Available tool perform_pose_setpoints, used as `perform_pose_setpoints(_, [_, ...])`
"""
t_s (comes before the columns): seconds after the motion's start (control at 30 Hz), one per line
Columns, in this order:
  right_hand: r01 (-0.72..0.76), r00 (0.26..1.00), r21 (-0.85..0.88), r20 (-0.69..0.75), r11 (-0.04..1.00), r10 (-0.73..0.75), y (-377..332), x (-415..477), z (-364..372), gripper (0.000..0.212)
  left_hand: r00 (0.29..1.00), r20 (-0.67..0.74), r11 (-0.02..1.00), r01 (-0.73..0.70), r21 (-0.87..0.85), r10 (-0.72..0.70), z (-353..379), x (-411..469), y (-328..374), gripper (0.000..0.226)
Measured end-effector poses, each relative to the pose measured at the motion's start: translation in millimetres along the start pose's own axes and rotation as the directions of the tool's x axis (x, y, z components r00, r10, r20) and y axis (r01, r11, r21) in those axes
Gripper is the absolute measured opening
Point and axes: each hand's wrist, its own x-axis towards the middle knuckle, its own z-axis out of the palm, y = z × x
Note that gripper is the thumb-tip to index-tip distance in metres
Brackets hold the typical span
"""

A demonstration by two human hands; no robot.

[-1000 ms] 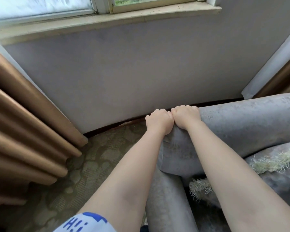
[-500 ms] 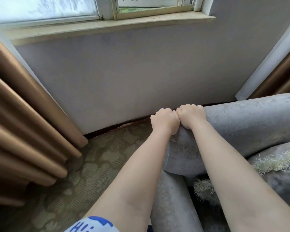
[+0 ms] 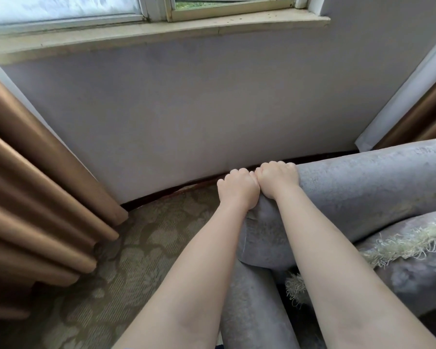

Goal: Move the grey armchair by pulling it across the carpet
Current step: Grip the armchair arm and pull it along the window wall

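Both hands' fingers (image 3: 239,173) curl tightly over the grey armchair (image 3: 363,185).

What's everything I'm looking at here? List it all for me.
armchair: one, grey, right, near the wall
cushion: one, grey with cream fringe, in the armchair, lower right
curtains: two, bronze, far left and far right
carpet: one, patterned olive-beige, lower left
wall: one, pale grey, centre
skirting: one, dark brown, foot of the wall
sill: one, cream, above the wall
window: one, white frame, top
left hand: bare, grips the armchair's top corner
right hand: bare, grips the same edge, right beside it
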Motion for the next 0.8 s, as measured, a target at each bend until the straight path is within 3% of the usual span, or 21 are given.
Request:
perform_pose_setpoints(0.37, [0.052, 0.997, 0.125, -0.063, 0.991, -0.044, -36.6, 20.4, 16.4, 0.04, 0.995, -0.025, 0.995, 0.095, -0.017, -0.096, 0.3, 11.9, -35.8, 0.024])
perform_pose_setpoints(0.8, [0.084, 0.994, 0.11, -0.073, 0.99, -0.076, -34.4, 21.9, 16.8, 0.04, 0.993, -0.072, 0.994, 0.088, -0.068, -0.092, 4.3, 17.3, -37.4, 0.031])
